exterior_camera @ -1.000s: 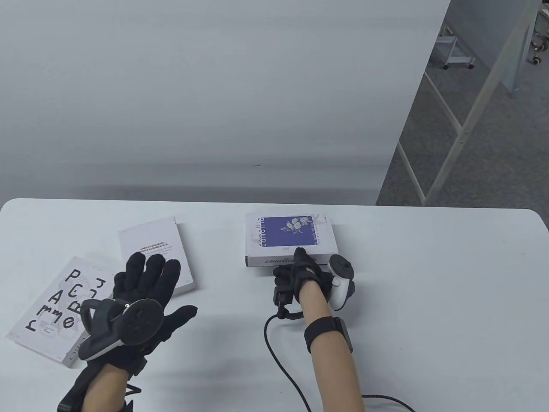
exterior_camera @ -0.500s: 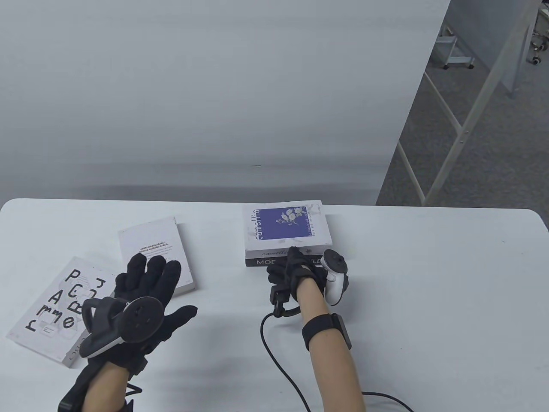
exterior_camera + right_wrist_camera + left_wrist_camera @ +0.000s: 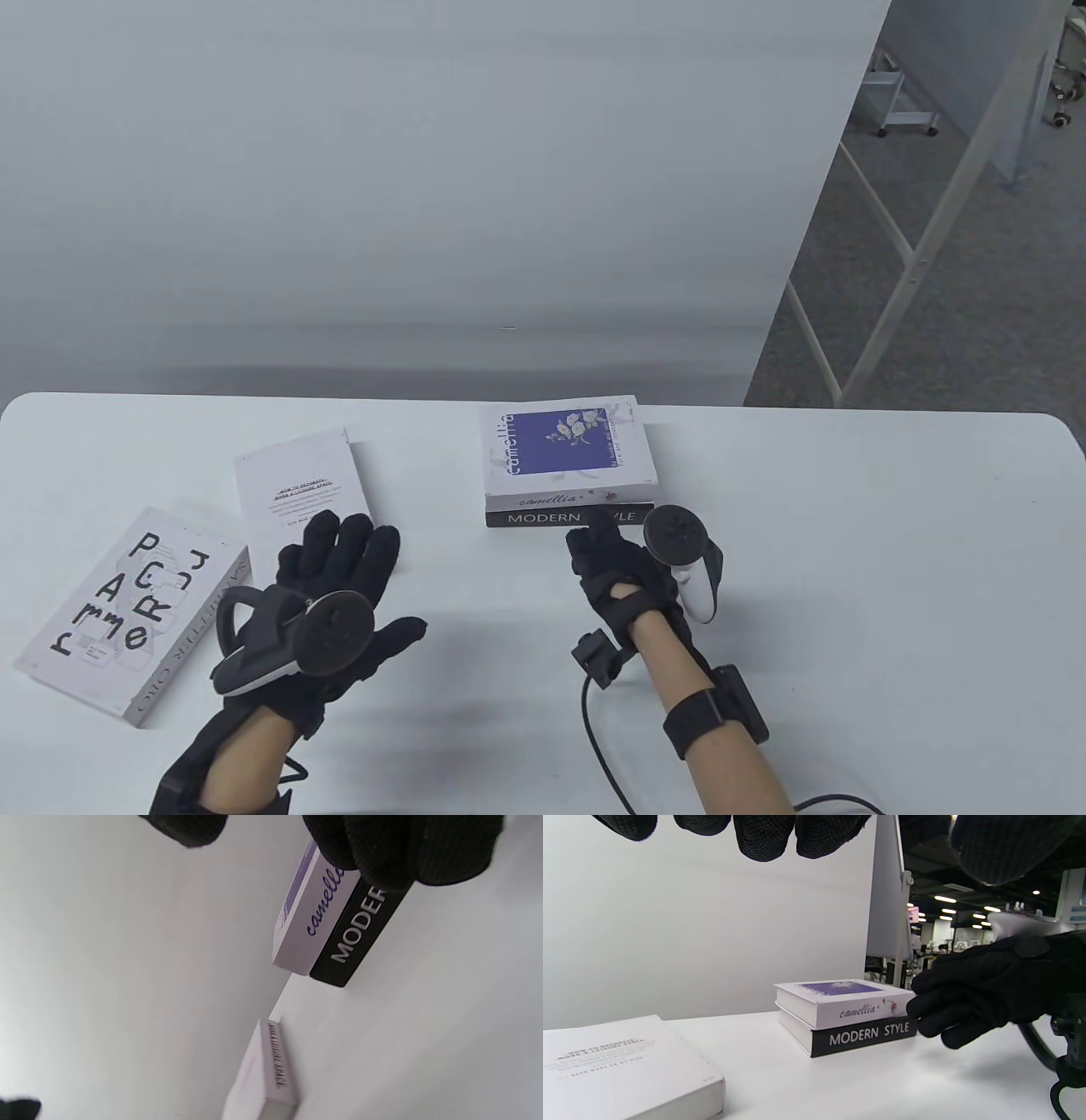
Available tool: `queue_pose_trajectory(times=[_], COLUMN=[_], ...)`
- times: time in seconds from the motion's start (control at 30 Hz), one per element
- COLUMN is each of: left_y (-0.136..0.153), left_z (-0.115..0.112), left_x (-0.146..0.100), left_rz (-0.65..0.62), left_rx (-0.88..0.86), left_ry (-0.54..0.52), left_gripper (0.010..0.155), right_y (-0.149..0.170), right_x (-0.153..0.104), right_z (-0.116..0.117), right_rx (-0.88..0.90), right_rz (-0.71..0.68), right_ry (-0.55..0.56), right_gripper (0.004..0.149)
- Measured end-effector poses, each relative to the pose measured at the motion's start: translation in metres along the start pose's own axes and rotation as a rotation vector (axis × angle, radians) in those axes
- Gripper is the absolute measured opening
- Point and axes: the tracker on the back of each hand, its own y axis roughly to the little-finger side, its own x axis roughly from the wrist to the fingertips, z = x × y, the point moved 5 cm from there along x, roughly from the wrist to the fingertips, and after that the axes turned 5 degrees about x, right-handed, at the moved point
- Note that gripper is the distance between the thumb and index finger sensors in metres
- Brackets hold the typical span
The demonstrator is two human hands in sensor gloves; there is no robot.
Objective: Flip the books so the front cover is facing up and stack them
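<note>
The white and purple "camellia" book [image 3: 564,450] lies front cover up on the black "MODERN STYLE" book [image 3: 543,517] at the table's middle. My right hand [image 3: 604,543] holds nothing, and its fingertips are at the right end of the black spine, as the left wrist view [image 3: 967,1001] shows. My left hand [image 3: 339,556] is spread open and empty over the near end of a white book with small print [image 3: 293,480]. A white book with big black letters [image 3: 127,603] lies at the near left. The stack also shows in the right wrist view [image 3: 322,921].
The white table [image 3: 848,552] ends at a rounded far edge against a grey partition [image 3: 424,170]. A black cable [image 3: 594,747] trails from my right wrist toward the near edge. Floor and metal frames [image 3: 916,255] lie beyond the right side.
The camellia book slid back, uncovering the black spine below it. My right hand came off its top and drew back to the spine. My left hand moved right, off the lettered book.
</note>
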Motion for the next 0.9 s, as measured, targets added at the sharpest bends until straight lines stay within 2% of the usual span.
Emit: queue_pose_trajectory(times=[0.13,0.23,0.33,0.43,0.63,0.9], left_y=[-0.009,-0.012,-0.016,-0.021,-0.034,-0.034], left_z=[-0.014,-0.024,-0.035,-0.046,-0.07,-0.103], left_x=[0.006,0.009,0.012,0.015,0.019,0.023], left_rz=[-0.017,-0.023,-0.036,-0.04,-0.037,-0.01], left_rx=[0.058,0.018,-0.019,0.024,0.124,0.025], left_ry=[0.012,0.028,0.05,0.083,0.092,0.159], left_gripper=[0.099,0.104,0.104,0.104,0.106,0.106], right_y=[-0.014,-0.019,-0.018,-0.014,-0.009,0.009], right_x=[-0.024,-0.044,-0.06,-0.073,-0.104,-0.118], right_z=[-0.011,-0.024,-0.033,-0.043,-0.065,-0.076], right_rx=[-0.187,-0.35,-0.437,-0.521,-0.706,-0.899], right_rz=[-0.076,-0.116,-0.118,-0.125,-0.192,-0.098], right_ry=[0.002,0.027,0.013,0.02,0.108,0.03], right_gripper=[0.076,0.073,0.075,0.078,0.077,0.089])
